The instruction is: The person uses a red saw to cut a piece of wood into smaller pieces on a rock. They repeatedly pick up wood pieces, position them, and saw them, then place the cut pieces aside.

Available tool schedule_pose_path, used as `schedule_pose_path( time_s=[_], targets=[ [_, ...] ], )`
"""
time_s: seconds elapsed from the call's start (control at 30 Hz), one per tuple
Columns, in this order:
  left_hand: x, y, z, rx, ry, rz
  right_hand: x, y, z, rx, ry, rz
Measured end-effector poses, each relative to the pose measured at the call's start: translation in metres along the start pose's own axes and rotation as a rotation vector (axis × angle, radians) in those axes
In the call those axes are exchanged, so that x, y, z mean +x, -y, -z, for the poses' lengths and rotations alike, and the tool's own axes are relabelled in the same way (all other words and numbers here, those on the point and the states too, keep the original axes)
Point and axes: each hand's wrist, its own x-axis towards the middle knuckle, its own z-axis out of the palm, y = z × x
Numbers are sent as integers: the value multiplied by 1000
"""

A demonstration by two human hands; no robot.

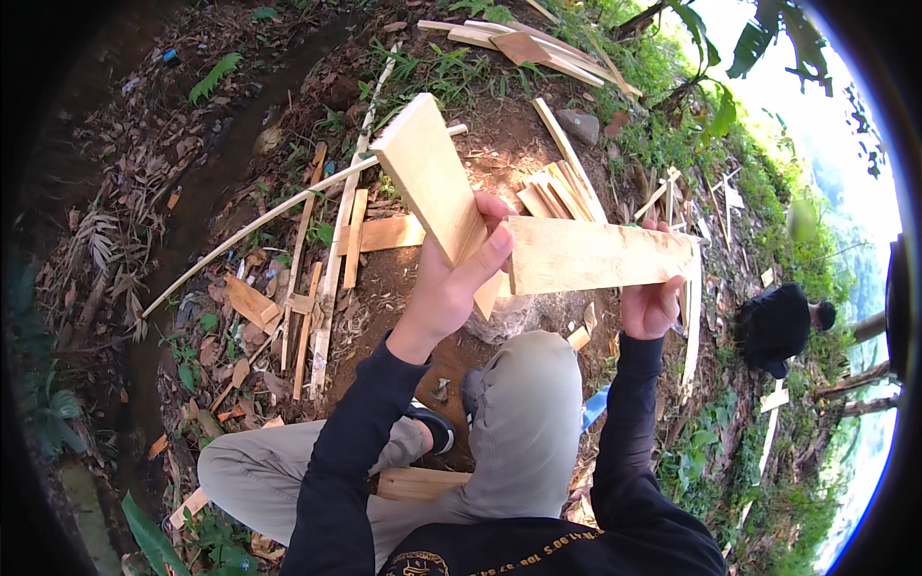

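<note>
My left hand is closed around a pale wooden board, which slants up and to the left in front of me. Farther right, my right hand grips a second short wooden plank near its right end, thumb below and fingers above. This plank lies almost level, and its left end comes up against the fingers of my left hand. The lower end of the first board shows below that place. Both pieces are held up above the ground, over my bent knee.
A stack of short wood pieces lies beyond my hands. Long thin strips and offcuts are scattered at left. A pile of planks lies at the far side, near a grey rock. Another person in dark clothes is at right.
</note>
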Motion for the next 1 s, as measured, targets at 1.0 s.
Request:
schedule_pose_path(
  time_s=[1.0],
  targets=[
    [-29, 76, 35, -276, -341, 322, 22, 15, -106, -405, 222, 95]
  ],
)
